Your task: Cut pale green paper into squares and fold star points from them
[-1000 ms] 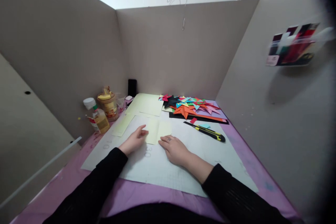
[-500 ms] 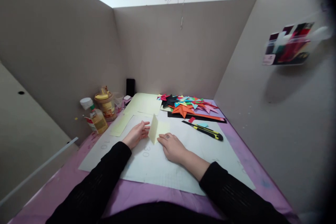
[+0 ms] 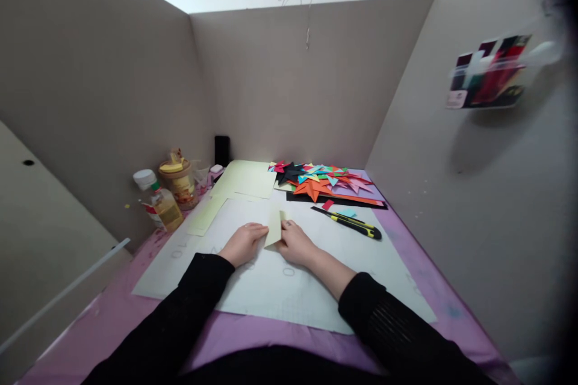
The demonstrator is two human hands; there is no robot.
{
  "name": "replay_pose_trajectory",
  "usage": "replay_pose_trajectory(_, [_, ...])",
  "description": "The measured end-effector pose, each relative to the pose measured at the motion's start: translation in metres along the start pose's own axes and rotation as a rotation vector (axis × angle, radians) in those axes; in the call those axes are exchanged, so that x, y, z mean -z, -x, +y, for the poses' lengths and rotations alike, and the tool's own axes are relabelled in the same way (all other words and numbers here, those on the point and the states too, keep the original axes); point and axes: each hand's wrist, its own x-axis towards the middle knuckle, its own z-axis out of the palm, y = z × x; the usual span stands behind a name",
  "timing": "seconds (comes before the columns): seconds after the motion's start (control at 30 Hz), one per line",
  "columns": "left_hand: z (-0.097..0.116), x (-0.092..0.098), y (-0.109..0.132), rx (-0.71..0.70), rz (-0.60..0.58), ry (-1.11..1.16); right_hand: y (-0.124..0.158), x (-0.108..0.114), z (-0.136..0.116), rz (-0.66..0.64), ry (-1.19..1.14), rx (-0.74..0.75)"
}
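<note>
A small folded piece of pale yellow paper is between my two hands, over the white sheet on the table. My left hand has its fingers together and grips the paper's left edge. From the other side my right hand is closed on the paper, its fingertips partly hidden behind the raised flap. Right of my right hand lies a black and yellow utility knife, its blade towards the left. Beyond it are a red paper scrap and a light blue scrap.
Folded paper stars in several colours are heaped at the back, by pale yellow sheets. A capped bottle, a tub and a black phone-like object stand at the left. Grey panels enclose the table.
The paper's upright flap has folded over to the right. My left hand, open beside the paper before, has moved right and closed on its edge. My right hand's fingers have curled behind the paper.
</note>
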Motion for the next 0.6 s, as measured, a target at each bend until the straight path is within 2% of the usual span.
replay_pose_trajectory(0.07, [0.0,-0.002,0.0,-0.041,-0.018,-0.069,-0.001,0.002,0.012,-0.003,-0.092,0.05])
replay_pose_trajectory(0.13, [0.001,-0.003,-0.001,-0.055,-0.027,-0.127,0.0,0.006,0.025,0.057,-0.168,-0.009])
replay_pose_trajectory(0.23, [0.006,-0.002,0.0,-0.061,-0.042,-0.2,0.005,0.014,0.038,0.308,-0.162,-0.202])
replay_pose_trajectory(0.3, [0.01,-0.002,0.0,-0.06,-0.053,-0.245,0.006,0.015,0.037,0.39,-0.122,-0.167])
replay_pose_trajectory(0.33, [0.011,-0.001,0.0,-0.061,-0.059,-0.263,0.005,0.014,0.034,0.359,-0.108,-0.096])
replay_pose_trajectory(0.43, [0.013,0.0,0.001,-0.06,-0.075,-0.299,-0.005,0.004,0.019,0.123,-0.062,0.076])
replay_pose_trajectory(0.5, [0.014,0.0,0.001,-0.054,-0.083,-0.32,-0.014,-0.002,0.011,-0.005,-0.003,0.064])
replay_pose_trajectory(0.6, [0.019,0.001,0.004,-0.039,-0.103,-0.339,-0.027,-0.004,0.008,-0.13,0.099,-0.015])
